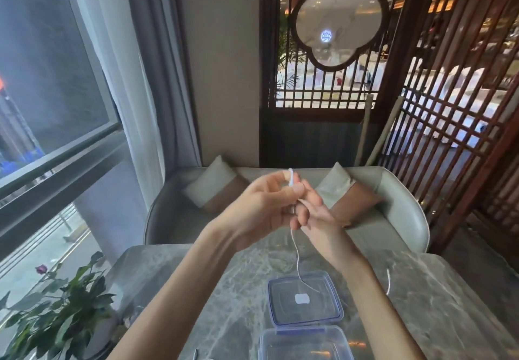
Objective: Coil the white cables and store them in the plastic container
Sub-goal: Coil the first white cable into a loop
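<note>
Plastic container point(306, 344) sits open nearest, its lid point(304, 314) just beyond. Above and beyond the container, the left hand point(261, 210) pinches a thin white cable point(296, 255), likely light and limp, best held at its gathered loops. Its tail trails onto the lid. The right hand point(317, 213) touches it; I cannot tell whether it grips.

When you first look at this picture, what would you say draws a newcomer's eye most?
The two hands raised together in the centre catch the eye first: the left hand pinches a small loop of white cable beside the right hand, and a loose strand hangs down onto the clear lid on the marble table. Behind them stands a dark lattice screen with a clover-shaped pane.
</note>
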A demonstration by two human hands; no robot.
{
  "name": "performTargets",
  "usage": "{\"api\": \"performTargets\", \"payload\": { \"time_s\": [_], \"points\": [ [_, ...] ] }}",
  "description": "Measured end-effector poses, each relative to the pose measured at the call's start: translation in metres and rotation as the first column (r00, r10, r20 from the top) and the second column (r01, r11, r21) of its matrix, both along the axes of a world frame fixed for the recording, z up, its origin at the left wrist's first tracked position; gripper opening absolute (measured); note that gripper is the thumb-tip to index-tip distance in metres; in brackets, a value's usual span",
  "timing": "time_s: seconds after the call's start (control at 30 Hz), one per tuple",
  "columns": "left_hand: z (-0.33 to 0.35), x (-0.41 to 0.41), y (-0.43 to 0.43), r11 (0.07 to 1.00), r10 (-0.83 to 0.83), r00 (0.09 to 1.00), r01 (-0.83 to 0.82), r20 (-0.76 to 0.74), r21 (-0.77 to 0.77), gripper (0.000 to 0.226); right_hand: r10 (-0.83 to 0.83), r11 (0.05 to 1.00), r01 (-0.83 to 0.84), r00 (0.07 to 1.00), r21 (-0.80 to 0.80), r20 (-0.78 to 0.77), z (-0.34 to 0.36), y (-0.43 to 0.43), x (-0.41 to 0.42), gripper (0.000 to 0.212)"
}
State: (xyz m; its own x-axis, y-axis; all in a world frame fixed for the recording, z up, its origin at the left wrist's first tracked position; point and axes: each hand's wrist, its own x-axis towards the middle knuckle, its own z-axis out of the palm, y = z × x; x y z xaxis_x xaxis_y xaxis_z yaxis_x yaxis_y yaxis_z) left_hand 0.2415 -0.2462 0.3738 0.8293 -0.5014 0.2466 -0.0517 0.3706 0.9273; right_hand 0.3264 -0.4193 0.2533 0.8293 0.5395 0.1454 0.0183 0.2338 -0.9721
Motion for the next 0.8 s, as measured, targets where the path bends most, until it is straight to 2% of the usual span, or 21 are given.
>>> {"api": "performTargets", "payload": {
  "time_s": [0.03, 0.07, 0.1, 0.17, 0.2, 0.27, 0.33, 0.37, 0.43, 0.5, 0.57, 0.63, 0.7, 0.73, 0.8],
  "points": [
    [-0.002, 0.002, -0.006, 0.999, -0.033, 0.999, 0.034, -0.033, 0.038, 0.018, 0.014, 0.991, -0.007, 0.999, 0.137, -0.047, 0.025, 0.004, -0.007, 0.063],
    [-0.005, 0.003, -0.012, 0.997, -0.065, 0.996, 0.068, -0.063, 0.041, 0.020, -0.010, 0.985, 0.020, 0.998, 0.171, -0.057, 0.046, 0.009, -0.016, 0.048],
    [-0.006, 0.004, -0.016, 0.995, -0.097, 0.991, 0.097, -0.088, 0.003, 0.022, -0.081, 0.990, 0.083, 0.997, 0.112, -0.018, 0.062, 0.015, -0.024, 0.036],
    [-0.008, 0.007, -0.019, 0.983, -0.152, 0.982, 0.138, -0.113, -0.118, 0.026, -0.216, 0.968, 0.231, 0.967, -0.102, 0.138, 0.074, 0.023, -0.041, 0.021],
    [-0.007, 0.009, -0.017, 0.978, -0.163, 0.980, 0.145, -0.114, -0.153, 0.029, -0.221, 0.952, 0.254, 0.956, -0.171, 0.191, 0.074, 0.027, -0.050, 0.013],
    [-0.005, 0.016, -0.012, 0.978, -0.121, 0.987, 0.101, -0.106, -0.181, 0.031, -0.162, 0.933, 0.234, 0.952, -0.275, 0.260, 0.061, 0.032, -0.065, 0.043],
    [-0.005, 0.025, -0.007, 0.984, 0.018, 0.997, -0.031, -0.073, -0.177, 0.028, -0.118, 0.930, 0.188, 0.966, -0.315, 0.228, 0.049, 0.032, -0.076, 0.043],
    [-0.005, 0.029, -0.004, 0.985, 0.129, 0.991, -0.131, -0.027, -0.114, 0.027, -0.085, 0.919, 0.161, 0.972, -0.360, 0.217, 0.044, 0.029, -0.080, 0.038],
    [-0.008, 0.035, 0.000, 0.936, 0.321, 0.936, -0.337, 0.148, 0.101, 0.030, -0.014, 0.837, 0.167, 0.958, -0.520, 0.286, 0.041, 0.020, -0.091, 0.033],
    [-0.014, 0.039, 0.003, 0.847, 0.353, 0.877, -0.448, 0.327, 0.287, 0.027, 0.079, 0.735, 0.269, 0.878, -0.623, 0.472, 0.050, 0.008, -0.101, 0.027],
    [-0.020, 0.033, 0.008, 0.812, 0.301, 0.880, -0.439, 0.368, 0.385, 0.016, 0.082, 0.684, 0.461, 0.722, -0.566, 0.687, 0.073, -0.004, -0.107, 0.021],
    [-0.025, 0.019, 0.009, 0.832, 0.235, 0.893, -0.390, 0.385, 0.396, 0.017, -0.032, 0.643, 0.662, 0.524, -0.384, 0.851, 0.102, -0.017, -0.103, 0.021],
    [-0.028, 0.007, -0.002, 0.864, 0.196, 0.890, -0.355, 0.412, 0.357, 0.023, -0.114, 0.645, 0.738, 0.351, -0.200, 0.929, 0.130, -0.025, -0.094, 0.023],
    [-0.026, 0.001, -0.013, 0.875, 0.207, 0.894, -0.351, 0.397, 0.333, 0.033, -0.159, 0.668, 0.732, 0.315, -0.133, 0.936, 0.140, -0.026, -0.087, 0.020],
    [-0.017, -0.013, -0.032, 0.922, 0.222, 0.945, -0.283, 0.239, 0.263, 0.068, -0.249, 0.727, 0.684, 0.333, -0.052, 0.910, 0.154, -0.025, -0.071, 0.012]
  ]
}}
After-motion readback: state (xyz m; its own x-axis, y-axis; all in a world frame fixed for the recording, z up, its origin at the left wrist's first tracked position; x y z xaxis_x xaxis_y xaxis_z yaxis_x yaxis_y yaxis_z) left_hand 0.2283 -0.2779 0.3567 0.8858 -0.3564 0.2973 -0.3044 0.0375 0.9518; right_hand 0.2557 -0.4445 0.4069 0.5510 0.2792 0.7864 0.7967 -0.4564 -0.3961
